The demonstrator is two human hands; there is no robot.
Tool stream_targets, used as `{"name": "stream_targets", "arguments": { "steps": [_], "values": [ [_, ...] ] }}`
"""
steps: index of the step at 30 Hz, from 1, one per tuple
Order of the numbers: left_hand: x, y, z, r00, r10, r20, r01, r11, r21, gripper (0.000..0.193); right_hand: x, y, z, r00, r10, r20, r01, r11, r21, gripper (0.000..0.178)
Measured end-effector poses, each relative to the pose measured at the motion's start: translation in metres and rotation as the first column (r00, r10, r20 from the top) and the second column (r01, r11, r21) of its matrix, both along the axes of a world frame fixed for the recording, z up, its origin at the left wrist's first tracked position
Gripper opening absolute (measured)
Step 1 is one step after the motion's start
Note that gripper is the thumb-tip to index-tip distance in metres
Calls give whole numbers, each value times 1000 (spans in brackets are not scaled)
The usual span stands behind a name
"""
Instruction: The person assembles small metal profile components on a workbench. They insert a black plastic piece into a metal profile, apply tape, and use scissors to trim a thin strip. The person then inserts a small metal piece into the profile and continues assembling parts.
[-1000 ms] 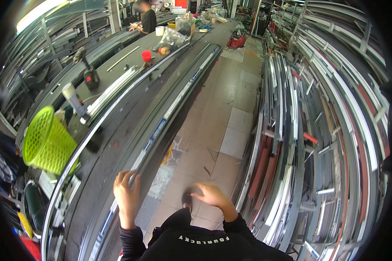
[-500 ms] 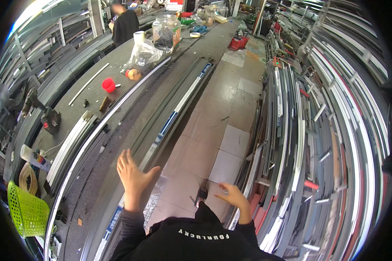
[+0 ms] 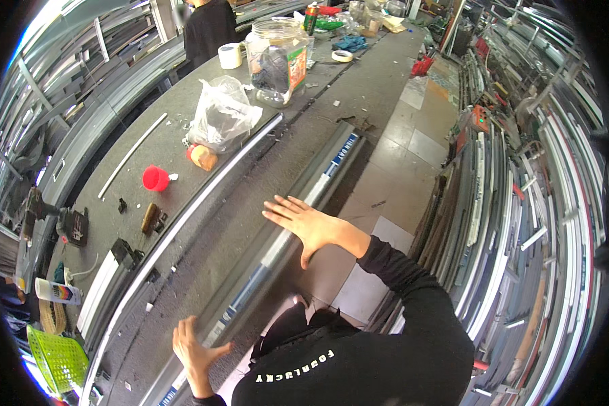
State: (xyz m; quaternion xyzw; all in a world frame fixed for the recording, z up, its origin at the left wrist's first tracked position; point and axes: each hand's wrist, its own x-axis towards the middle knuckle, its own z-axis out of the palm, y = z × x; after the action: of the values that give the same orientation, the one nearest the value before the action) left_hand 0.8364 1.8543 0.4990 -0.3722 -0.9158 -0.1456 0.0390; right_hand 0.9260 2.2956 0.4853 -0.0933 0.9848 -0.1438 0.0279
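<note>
A long grey metal profile (image 3: 259, 274) with blue and white film strips lies along the near edge of the workbench (image 3: 243, 186). My right hand (image 3: 311, 227) rests across its middle, fingers stretched over the top and thumb apart on the near side. Lower down, my left hand (image 3: 197, 355) is at the profile's nearer part, its fingers spread and thumb out; whether it touches is hard to make out. Neither hand is closed round anything. Beside the profile, farther in on the bench, runs a thin white-grey strip (image 3: 203, 197).
On the bench stand a red cup (image 3: 155, 178), a plastic bag (image 3: 222, 115), a large clear jar (image 3: 276, 64), tape rolls (image 3: 230, 56), a cordless drill (image 3: 54, 216), a spray can (image 3: 57, 292) and a green basket (image 3: 57, 358). Racked profiles (image 3: 487, 223) line the right. A person (image 3: 210, 30) stands beyond.
My right hand has come from over the floor on the right onto the profile. My left hand has moved down along it. The view has turned and come closer to the bench.
</note>
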Motion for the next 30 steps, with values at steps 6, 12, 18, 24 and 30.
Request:
{"name": "stream_targets", "arguments": {
  "steps": [6, 12, 18, 24, 30],
  "values": [
    [1, 4, -6, 997, 80, 2, -80, 996, 29, 99, -35, 16, -4, 969, 153, -192, -184, 970, -158, 121],
    [1, 7, -3, 997, 73, -5, -73, 997, 35, 93, -38, 22, -13, 964, 188, -189, -218, 964, -151, 110],
    [-1, 35, 29, 994, 98, -40, -98, 995, 3, 90, -54, 41, 23, 943, 224, -246, -253, 963, -96, 100],
    [-19, 125, 50, 986, 168, 13, -168, 975, 148, 89, -91, 137, 52, 957, 185, -222, -195, 981, -22, 98],
    [-5, 33, 8, 598, 802, -6, -798, 596, 92, 104, -79, 179, 27, 1000, -17, -1, 16, 1000, -22, 117]
  ]
}}
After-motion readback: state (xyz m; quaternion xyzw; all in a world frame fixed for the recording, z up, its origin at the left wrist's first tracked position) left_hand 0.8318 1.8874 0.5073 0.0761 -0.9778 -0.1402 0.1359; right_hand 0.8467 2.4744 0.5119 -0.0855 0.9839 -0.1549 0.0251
